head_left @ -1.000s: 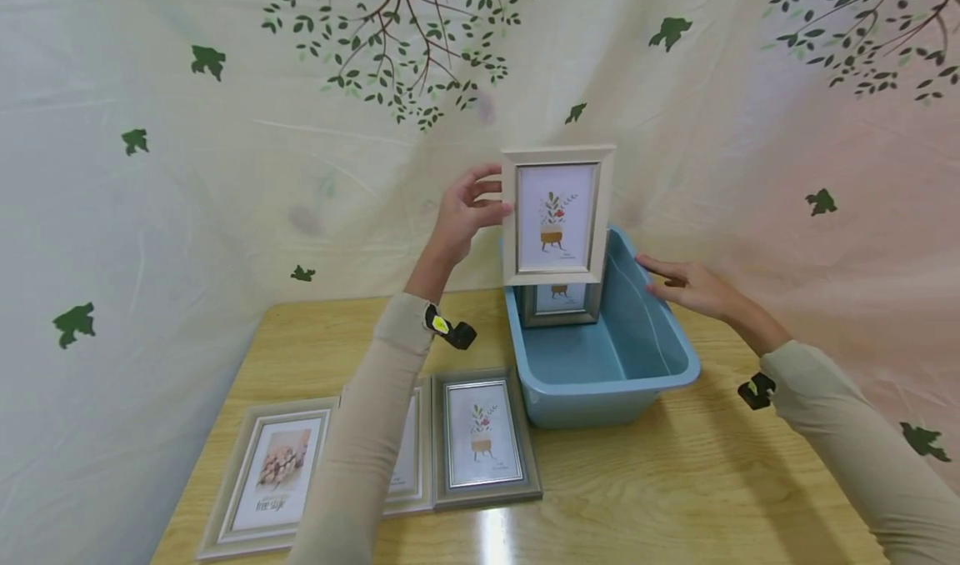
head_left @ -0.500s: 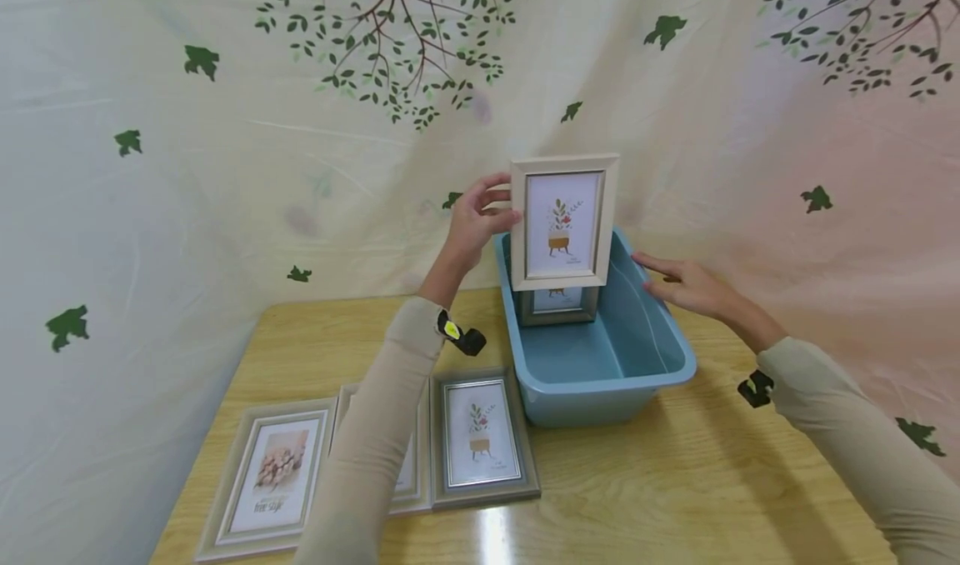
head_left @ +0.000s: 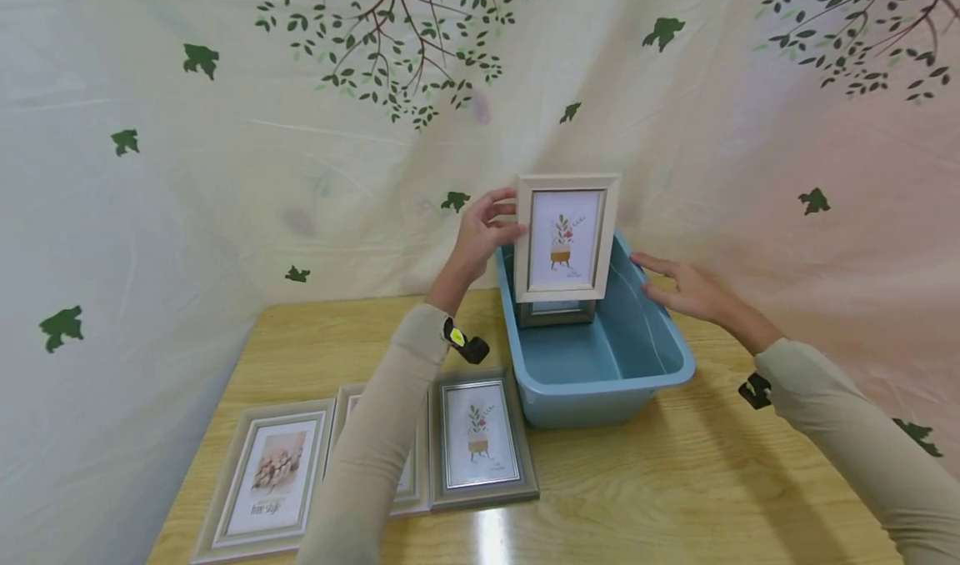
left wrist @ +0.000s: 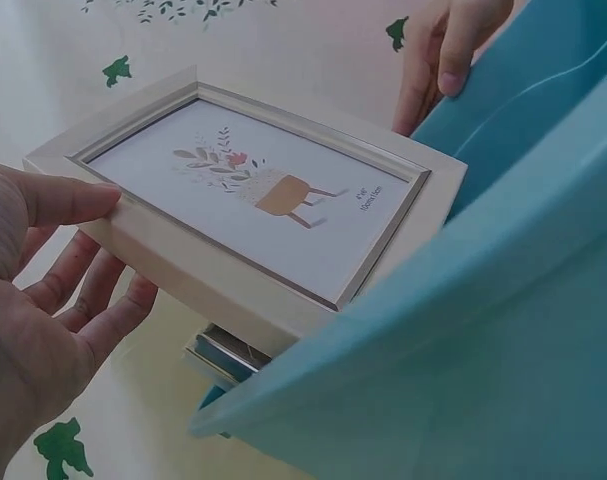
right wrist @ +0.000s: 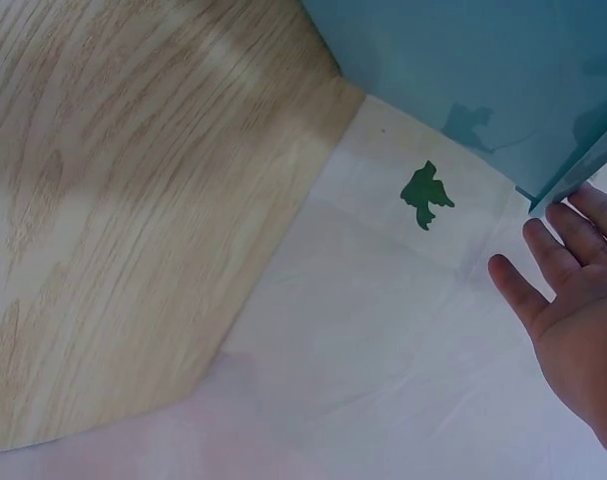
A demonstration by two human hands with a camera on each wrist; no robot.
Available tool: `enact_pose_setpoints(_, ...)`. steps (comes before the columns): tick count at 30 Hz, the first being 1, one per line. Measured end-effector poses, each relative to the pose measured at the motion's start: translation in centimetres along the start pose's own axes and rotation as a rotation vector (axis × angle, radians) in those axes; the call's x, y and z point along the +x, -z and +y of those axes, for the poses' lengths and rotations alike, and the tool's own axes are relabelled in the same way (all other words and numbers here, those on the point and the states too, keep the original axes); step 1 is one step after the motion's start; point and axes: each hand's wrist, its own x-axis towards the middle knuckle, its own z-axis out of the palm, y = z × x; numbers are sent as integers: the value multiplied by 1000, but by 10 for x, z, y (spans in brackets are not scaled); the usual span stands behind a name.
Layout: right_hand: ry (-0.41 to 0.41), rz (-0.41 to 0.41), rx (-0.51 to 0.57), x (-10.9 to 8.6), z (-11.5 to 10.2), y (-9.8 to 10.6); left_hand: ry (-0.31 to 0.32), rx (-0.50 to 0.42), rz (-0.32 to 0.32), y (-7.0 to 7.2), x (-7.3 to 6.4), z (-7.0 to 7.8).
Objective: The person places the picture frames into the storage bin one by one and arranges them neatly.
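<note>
The hands work at either side of a blue plastic tub [head_left: 585, 407]. The left hand [head_left: 483, 233], its arm reaching forward over the desk [head_left: 660, 482], pinches a cream picture frame [head_left: 568, 236] by its left edge, thumb on the front and fingers spread behind. The right hand [head_left: 690, 290] comes in from the right with fingers extended, apart from one another, touching the tub's right rim (without curling round it).

The cream picture frame, showing a potted plant on legs, is held upright over the tub's far end, its lower part dipping below the rim. Inside the tub, behind it, stands a dark grey frame [head_left: 557, 313], mostly hidden; whether the two touch, I cannot tell.

To the tub's left, three frames lie face up in a row: a grey plant-print frame [head_left: 482, 440] just beside the tub, a pale frame [head_left: 422, 465] partly covered by the left sleeve [head_left: 382, 440], and a "free style" frame [head_left: 273, 482].
</note>
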Motion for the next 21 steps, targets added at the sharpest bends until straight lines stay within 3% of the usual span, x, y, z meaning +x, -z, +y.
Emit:
enact_pose_setpoints(13,-17,-17,-122,-1,-9,8,52,39,-11,-4,-2,-18)
enact_pose_setpoints(21,-33,2,-128,-1,-10,6,54,102,-25,-8,-1,-30)
